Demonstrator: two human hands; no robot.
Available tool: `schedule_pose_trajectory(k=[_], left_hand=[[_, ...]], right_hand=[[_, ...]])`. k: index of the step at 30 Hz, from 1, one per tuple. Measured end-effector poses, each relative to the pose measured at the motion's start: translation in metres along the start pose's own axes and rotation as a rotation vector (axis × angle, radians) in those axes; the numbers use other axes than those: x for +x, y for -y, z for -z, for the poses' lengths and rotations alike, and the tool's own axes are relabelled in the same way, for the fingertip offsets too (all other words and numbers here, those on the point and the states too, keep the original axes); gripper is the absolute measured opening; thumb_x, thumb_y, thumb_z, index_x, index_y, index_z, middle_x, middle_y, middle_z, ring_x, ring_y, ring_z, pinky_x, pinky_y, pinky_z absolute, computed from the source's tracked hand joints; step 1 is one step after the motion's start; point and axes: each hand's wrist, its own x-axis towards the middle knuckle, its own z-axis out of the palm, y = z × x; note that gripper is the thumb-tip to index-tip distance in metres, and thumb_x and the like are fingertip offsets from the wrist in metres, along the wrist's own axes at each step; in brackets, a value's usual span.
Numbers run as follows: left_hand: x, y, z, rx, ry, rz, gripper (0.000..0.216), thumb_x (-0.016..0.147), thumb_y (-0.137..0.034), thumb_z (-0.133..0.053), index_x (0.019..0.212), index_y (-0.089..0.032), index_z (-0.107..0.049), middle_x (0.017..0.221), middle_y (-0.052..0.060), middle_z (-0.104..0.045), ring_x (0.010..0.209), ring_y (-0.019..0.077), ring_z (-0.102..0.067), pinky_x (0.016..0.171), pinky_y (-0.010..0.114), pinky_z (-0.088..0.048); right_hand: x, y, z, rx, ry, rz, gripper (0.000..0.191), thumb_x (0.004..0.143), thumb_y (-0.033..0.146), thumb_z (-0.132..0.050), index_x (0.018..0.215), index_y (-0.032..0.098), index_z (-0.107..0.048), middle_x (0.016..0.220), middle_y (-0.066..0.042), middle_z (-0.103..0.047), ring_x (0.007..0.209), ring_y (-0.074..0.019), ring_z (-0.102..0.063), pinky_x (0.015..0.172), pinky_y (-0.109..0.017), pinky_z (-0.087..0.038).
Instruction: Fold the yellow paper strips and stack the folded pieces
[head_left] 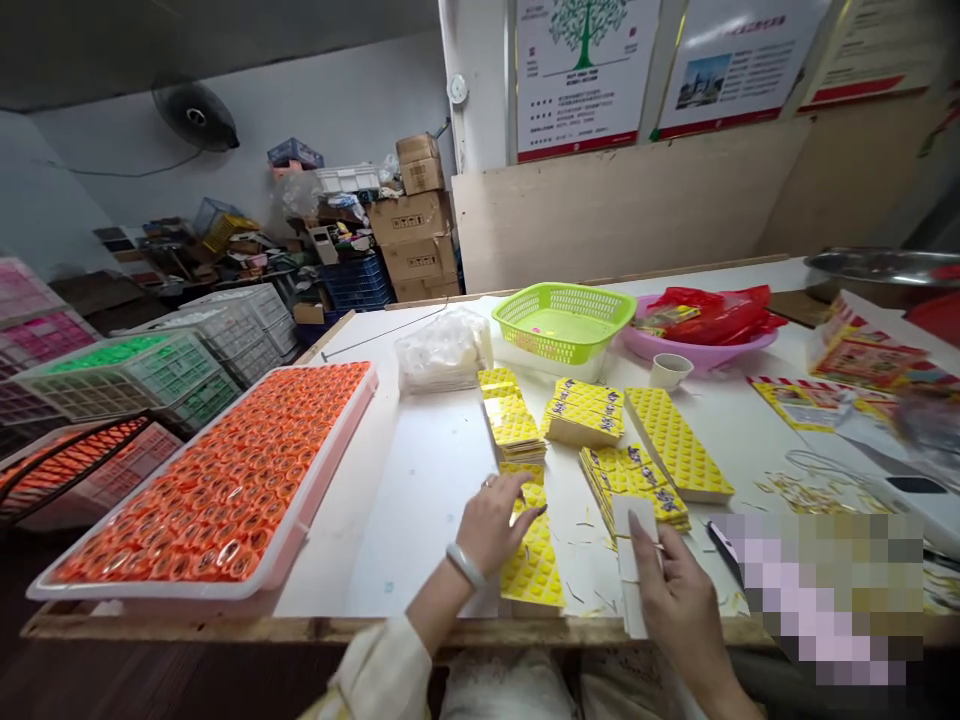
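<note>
Tbh, the white card strip (pixel 628 598) could be slipping over the wooden table edge (pixel 322 629) if the right hand (pixel 679 588) is pinching too lightly. Stray nudges could also be skewing the yellow patterned cards (pixel 534 578). Those are lying right by the left hand (pixel 487 528), which is curling with fingers parted; can't tell if it's gripping any. The strip's sitting in the right hand, under its thumb.
</note>
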Motion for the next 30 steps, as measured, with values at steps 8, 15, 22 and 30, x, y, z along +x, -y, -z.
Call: schedule_pose_trajectory(k=[8, 15, 22, 30], left_hand=[[0.030, 0.085, -0.032, 0.139, 0.238, -0.114, 0.075, 0.058, -0.063, -0.072, 0.117, -0.019, -0.056, 0.119, 0.013, -0.052, 0.110, 0.0295, -0.046, 0.094, 0.042, -0.038], [0.040, 0.070, -0.060, 0.015, 0.200, -0.053, 0.020, 0.086, -0.032, -0.058, 0.081, -0.015, -0.068, 0.091, 0.006, -0.059, 0.084, 0.0157, -0.055, 0.077, 0.026, -0.044], [0.041, 0.058, -0.074, -0.042, 0.193, -0.065, 0.017, 0.085, -0.029, -0.059, 0.081, -0.017, -0.069, 0.091, 0.005, -0.060, 0.086, 0.0175, -0.055, 0.079, 0.029, -0.042], [0.042, 0.057, -0.074, -0.070, 0.208, -0.043, 0.015, 0.085, -0.029, -0.058, 0.079, -0.018, -0.067, 0.092, 0.005, -0.060, 0.090, 0.0194, -0.055, 0.082, 0.031, -0.042]], right_hand=[[0.019, -0.007, -0.019, 0.038, 0.131, 0.020, 0.043, 0.078, 0.066, -0.048, 0.069, 0.023, -0.047, 0.049, 0.006, -0.044, 0.044, -0.0122, -0.041, 0.041, -0.023, -0.032], [0.049, -0.008, -0.026, -0.437, 0.207, 0.212, 0.036, 0.090, 0.051, -0.033, 0.065, 0.024, -0.038, 0.049, 0.006, -0.040, 0.045, -0.0127, -0.042, 0.047, -0.024, -0.033], [0.100, -0.014, -0.056, -0.931, 0.459, 0.297, 0.024, 0.091, 0.035, -0.031, 0.076, 0.023, -0.045, 0.059, -0.002, -0.058, 0.055, -0.0202, -0.056, 0.050, -0.027, -0.028], [0.101, -0.010, -0.065, -1.233, 0.596, 0.314, 0.030, 0.095, 0.040, -0.024, 0.088, 0.022, -0.048, 0.069, -0.007, -0.066, 0.060, -0.0237, -0.062, 0.050, -0.028, -0.027]])
